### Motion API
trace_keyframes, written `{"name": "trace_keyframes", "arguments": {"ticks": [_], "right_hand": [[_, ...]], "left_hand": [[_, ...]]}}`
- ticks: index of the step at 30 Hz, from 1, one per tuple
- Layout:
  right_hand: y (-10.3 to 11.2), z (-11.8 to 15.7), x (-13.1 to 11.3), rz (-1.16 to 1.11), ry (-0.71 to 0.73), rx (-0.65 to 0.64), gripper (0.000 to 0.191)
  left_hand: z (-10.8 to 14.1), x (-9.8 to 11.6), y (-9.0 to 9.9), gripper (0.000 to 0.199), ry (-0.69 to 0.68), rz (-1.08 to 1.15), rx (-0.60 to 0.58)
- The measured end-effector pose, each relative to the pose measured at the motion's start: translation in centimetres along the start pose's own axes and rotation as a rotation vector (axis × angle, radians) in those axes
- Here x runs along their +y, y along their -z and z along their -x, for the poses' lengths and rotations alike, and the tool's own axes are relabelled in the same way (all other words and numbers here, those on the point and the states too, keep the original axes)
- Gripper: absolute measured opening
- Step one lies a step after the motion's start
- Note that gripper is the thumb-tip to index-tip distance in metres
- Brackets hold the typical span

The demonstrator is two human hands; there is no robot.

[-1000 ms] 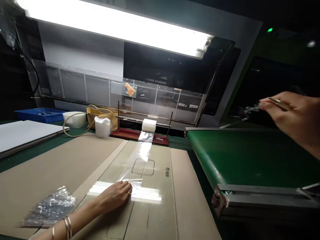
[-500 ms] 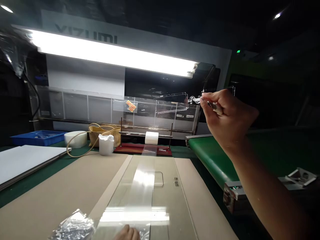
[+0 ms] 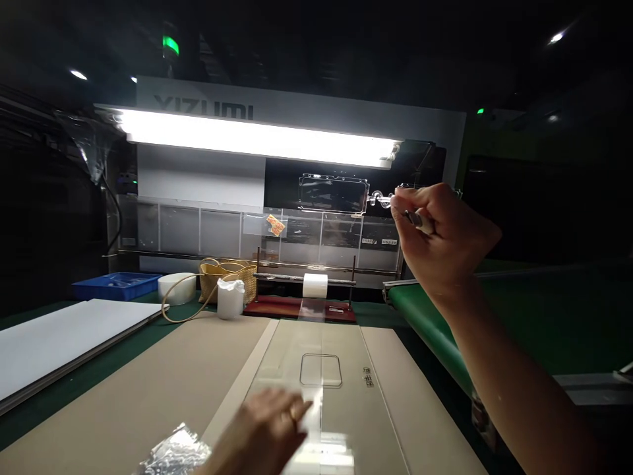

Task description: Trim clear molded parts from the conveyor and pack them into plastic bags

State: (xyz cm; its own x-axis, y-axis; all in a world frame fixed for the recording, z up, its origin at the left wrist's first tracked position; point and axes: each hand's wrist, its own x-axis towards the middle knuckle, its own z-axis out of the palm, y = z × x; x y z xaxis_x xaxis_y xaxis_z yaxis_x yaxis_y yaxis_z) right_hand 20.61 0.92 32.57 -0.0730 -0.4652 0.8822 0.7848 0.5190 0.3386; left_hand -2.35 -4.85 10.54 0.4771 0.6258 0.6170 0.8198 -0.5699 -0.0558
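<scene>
Forward along the clear film strip (image 3: pixel 311 422) the left hand (image 3: pixel 264 429) has slid, its fingers (image 3: pixel 291 414) spread and resting at the strip's edge with no visible grip. Up against the light, the right hand (image 3: pixel 445 241) pinches a clear moulded frame (image 3: pixel 332 193) by its curled runner, a slim tool (image 3: pixel 420 221) tucked in the same fingers, while the strip runs back to a white film roll (image 3: pixel 315 285) across a cardboard template (image 3: pixel 386 409). An open, flat hand keeps film from creasing, and holding the frame by its runner keeps fingermarks off its clear faces.
</scene>
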Motion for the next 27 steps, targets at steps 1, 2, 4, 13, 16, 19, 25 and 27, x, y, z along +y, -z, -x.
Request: {"name": "trace_keyframes", "arguments": {"ticks": [1, 2, 4, 13, 16, 19, 25, 27], "right_hand": [[0.0, 0.0, 0.0, 0.002, -0.001, 0.003, 0.011], [0.0, -0.1, 0.0, 0.008, -0.009, -0.002, 0.011], [0.0, 0.0, 0.0, 0.02, -0.029, -0.022, 0.011], [-0.2, 0.5, -0.2, -0.046, 0.023, -0.029, 0.009], [-0.4, 1.1, -0.6, -0.056, 0.024, -0.036, 0.009], [-0.1, 1.9, -0.8, -0.097, 0.018, -0.092, 0.007], [1.4, 3.5, 1.4, -0.004, -0.039, -0.222, 0.027], [1.5, 3.7, 2.9, 0.033, -0.096, -0.223, 0.037]], "left_hand": [[-2.2, -0.6, 2.5, 0.027, -0.056, -0.08, 0.144], [-4.4, -1.1, 5.2, 0.027, -0.074, -0.169, 0.322], [-8.2, -1.8, 10.0, 0.027, -0.049, -0.337, 0.583], [-17.0, 0.7, 15.6, 0.058, -0.057, -0.528, 0.56], [-18.7, 1.5, 14.8, 0.049, -0.107, -0.631, 0.531], [-19.4, 1.4, 14.4, 0.042, -0.129, -0.673, 0.536], [-18.6, -1.2, 16.0, 0.044, -0.154, -0.618, 0.595], [-18.2, -2.0, 16.8, 0.045, -0.139, -0.592, 0.614]]}}
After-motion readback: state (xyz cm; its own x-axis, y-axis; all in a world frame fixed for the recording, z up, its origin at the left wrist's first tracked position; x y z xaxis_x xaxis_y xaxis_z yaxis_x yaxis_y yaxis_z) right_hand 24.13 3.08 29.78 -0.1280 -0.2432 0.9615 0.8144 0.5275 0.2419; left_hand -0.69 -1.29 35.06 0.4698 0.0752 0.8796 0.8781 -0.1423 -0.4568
